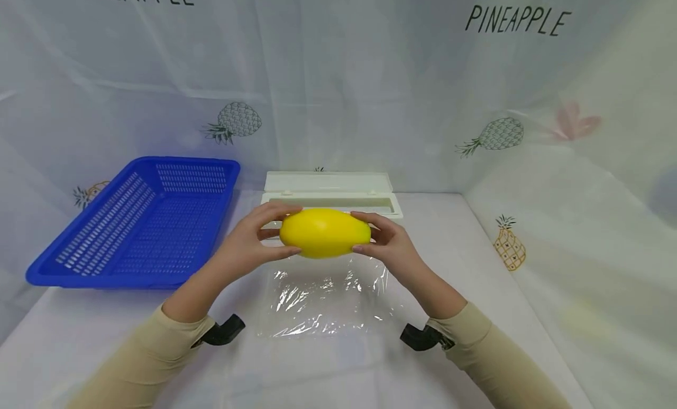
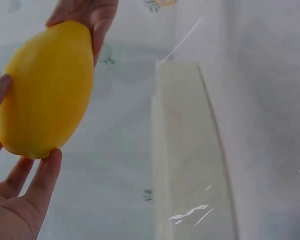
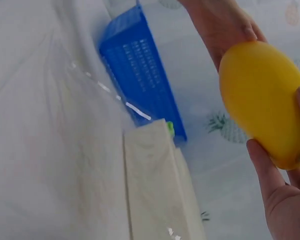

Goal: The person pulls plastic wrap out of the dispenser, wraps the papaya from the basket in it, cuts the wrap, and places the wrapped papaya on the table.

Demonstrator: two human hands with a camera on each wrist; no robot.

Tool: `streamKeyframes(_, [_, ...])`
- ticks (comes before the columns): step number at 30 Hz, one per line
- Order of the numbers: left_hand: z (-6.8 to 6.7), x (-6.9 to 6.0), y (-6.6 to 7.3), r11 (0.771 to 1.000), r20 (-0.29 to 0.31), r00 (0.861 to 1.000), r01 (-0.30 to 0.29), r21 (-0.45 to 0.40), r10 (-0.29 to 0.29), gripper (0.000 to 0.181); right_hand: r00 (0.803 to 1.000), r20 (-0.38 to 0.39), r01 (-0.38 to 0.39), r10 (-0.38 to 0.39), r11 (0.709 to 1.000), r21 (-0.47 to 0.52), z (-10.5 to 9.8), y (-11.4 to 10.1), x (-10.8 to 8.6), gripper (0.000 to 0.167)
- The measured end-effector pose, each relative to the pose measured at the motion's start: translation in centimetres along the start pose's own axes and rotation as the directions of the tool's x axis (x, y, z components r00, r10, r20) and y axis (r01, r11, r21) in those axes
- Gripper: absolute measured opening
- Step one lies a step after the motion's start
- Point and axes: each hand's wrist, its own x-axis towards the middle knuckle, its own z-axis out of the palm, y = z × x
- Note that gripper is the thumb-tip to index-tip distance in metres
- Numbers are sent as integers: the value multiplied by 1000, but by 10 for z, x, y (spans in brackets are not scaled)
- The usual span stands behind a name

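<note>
A yellow, oval fruit-like object [image 1: 324, 233] is held up lengthwise between both hands, above a clear plastic film [image 1: 328, 297]. The left hand [image 1: 252, 240] grips its left end, thumb below and fingers above. At the other, greenish end, the right hand [image 1: 392, 242] pinches it the same way. In the left wrist view the yellow object [image 2: 47, 90] sits between the fingertips of both hands. A small dark stem spot shows on the yellow object [image 3: 265, 100] in the right wrist view.
A blue perforated basket [image 1: 164, 233] stands at the left of the white-covered table. Behind the hands lies a long off-white box [image 1: 330, 183] with its lid raised; the film extends from it toward the front. A patterned curtain [image 1: 349, 74] hangs behind.
</note>
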Motion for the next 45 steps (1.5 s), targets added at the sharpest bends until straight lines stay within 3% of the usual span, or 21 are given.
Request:
streamKeyframes(6, [25,2,-27,990,12,994,105,-94,-104,59,993,-46,-110,105,986,-126,-18,24,1,54])
streamKeyframes(12, [43,5,-54,979,8,979,205,-7,-205,59,983,-35,-183,180,952,-244,-23,55,7,52])
streamKeyframes(16, [53,7,-65,974,15,974,224,42,-225,58,981,-21,-190,195,921,-339,-27,72,10,50])
streamKeyframes(21, [62,8,-71,968,22,970,242,63,-243,59,974,-22,-218,227,896,-388,-30,85,11,52])
streamKeyframes(32, [69,13,-82,949,44,950,305,74,-309,61,969,-20,-238,248,899,-367,-32,99,13,53])
streamKeyframes(37, [67,15,-86,943,56,943,324,75,-328,62,961,-44,-269,273,886,-378,-33,101,15,51])
streamKeyframes(45, [59,14,-84,942,50,942,327,76,-331,63,963,-43,-260,265,882,-393,-38,102,16,46])
